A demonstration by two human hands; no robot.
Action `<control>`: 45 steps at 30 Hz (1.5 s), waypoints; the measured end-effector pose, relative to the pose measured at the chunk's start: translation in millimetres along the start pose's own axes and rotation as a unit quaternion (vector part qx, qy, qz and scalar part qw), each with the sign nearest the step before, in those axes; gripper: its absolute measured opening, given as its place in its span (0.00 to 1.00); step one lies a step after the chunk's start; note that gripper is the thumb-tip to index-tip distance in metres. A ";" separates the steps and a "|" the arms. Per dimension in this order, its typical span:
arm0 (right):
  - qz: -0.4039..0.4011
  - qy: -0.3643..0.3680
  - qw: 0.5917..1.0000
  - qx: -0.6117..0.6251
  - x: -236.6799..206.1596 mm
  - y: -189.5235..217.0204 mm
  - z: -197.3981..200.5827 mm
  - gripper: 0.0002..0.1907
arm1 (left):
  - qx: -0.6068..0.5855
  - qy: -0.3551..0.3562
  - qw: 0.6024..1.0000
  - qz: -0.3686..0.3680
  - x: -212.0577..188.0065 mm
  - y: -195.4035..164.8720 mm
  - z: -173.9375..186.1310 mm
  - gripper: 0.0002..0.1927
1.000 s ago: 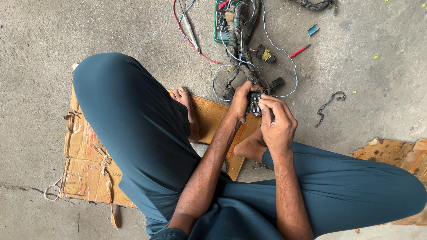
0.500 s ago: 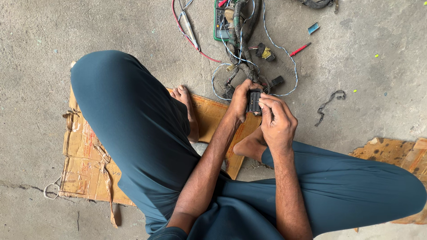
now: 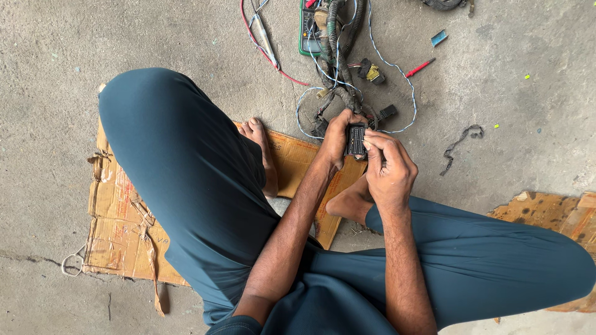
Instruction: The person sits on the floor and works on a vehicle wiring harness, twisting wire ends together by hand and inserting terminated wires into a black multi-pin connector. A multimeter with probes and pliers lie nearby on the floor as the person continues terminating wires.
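I sit on flattened cardboard (image 3: 118, 229) on a concrete floor, knees apart. My left hand (image 3: 338, 138) grips a black multi-pin connector (image 3: 356, 140) at the end of a dark wire harness (image 3: 338, 59). My right hand (image 3: 388, 167) is curled against the connector's right side, fingertips on its face. The harness runs away from me toward a green meter (image 3: 308, 28) at the top of the view.
Red and blue-white wires (image 3: 273, 59) loop on the floor beyond my hands. A red-tipped probe (image 3: 420, 67), small black connectors (image 3: 388, 111), a blue scrap (image 3: 439, 38) and a twisted dark strip (image 3: 458, 146) lie to the right. More cardboard (image 3: 549, 211) sits at right.
Hands and connector stay in place; my right fingers shift slightly on the connector's face. The view has barely moved.
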State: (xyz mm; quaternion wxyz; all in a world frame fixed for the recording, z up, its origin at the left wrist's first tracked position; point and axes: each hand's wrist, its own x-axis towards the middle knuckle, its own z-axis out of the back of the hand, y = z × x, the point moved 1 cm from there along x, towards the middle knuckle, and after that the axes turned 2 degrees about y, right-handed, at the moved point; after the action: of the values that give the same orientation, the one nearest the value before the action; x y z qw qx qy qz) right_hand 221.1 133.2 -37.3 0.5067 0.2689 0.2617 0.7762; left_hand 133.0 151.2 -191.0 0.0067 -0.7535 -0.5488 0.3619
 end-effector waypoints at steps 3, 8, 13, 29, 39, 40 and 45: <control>0.000 0.004 1.000 0.002 0.7 -0.5 -0.5 0.06 | 0.008 0.000 1.000 0.004 1.0 2.0 2.0 0.22; 0.016 0.013 0.999 -0.032 1.4 1.8 -1.1 0.05 | 0.017 -0.013 1.000 -0.022 2.8 3.3 3.9 0.21; -0.001 0.021 0.999 -0.034 1.8 4.0 -1.2 0.05 | 0.020 -0.017 1.000 -0.011 2.3 3.4 4.7 0.21; 0.001 0.000 1.000 -0.012 -1.8 0.1 -2.2 0.06 | 0.007 -0.005 1.000 -0.009 3.4 2.8 3.4 0.22; 0.028 0.017 0.998 -0.052 -1.9 -0.9 -5.1 0.07 | 0.036 -0.019 0.999 -0.014 4.1 5.7 6.6 0.25; 0.028 0.021 0.998 -0.059 -2.0 0.5 -5.1 0.07 | 0.033 -0.018 0.999 -0.017 4.3 6.0 7.2 0.25; 0.007 0.012 0.999 -0.039 -2.0 7.6 -4.7 0.07 | 0.014 -0.017 1.000 -0.018 6.2 8.4 7.9 0.24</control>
State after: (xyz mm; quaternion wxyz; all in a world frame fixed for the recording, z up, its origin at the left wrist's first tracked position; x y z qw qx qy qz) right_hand 213.6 128.1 -35.8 0.5079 0.2415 0.2353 0.7927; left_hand 136.3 150.0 -203.6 0.0148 -0.7370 -0.5574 0.3820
